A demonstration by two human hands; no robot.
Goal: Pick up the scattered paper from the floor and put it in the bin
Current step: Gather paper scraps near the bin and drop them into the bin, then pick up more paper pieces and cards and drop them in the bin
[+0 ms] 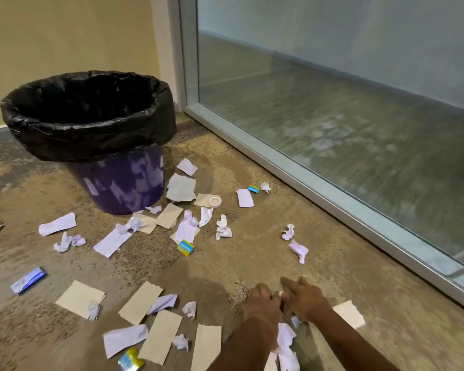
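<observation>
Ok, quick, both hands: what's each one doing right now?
Left hand: fingers curled, blurred; cannot tell whether it holds anything.
Right hand: open, fingers stretched out.

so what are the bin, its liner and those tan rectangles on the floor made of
bin: looks like hard purple plastic, glossy, since pale reflections show on its wall.
liner: thin black plastic film, shiny and wrinkled, folded over the rim.
tan rectangles: probably thin card or brown paper, matt, lying flat with torn-looking edges.
</observation>
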